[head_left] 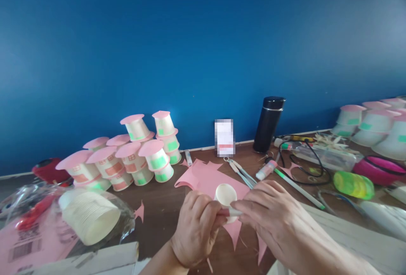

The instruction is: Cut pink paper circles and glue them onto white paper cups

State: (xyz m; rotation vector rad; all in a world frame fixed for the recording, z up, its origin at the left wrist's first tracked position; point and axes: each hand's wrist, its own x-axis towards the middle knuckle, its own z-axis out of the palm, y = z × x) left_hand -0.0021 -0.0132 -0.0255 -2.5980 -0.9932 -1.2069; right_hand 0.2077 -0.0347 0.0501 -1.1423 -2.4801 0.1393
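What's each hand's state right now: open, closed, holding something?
Left hand: closed, holding a small pink-and-white piece.
Right hand: at the piece's white end; whether it grips cannot be told.

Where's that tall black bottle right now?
In the head view, the black bottle stands right of centre, at the back of the table near the blue wall, beyond the right hand.

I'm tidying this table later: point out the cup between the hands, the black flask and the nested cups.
Cup (226,194), head view: inside its open mouth.
Black flask (268,127), head view: middle of its body.
Nested cups (86,214), head view: side of the stack.
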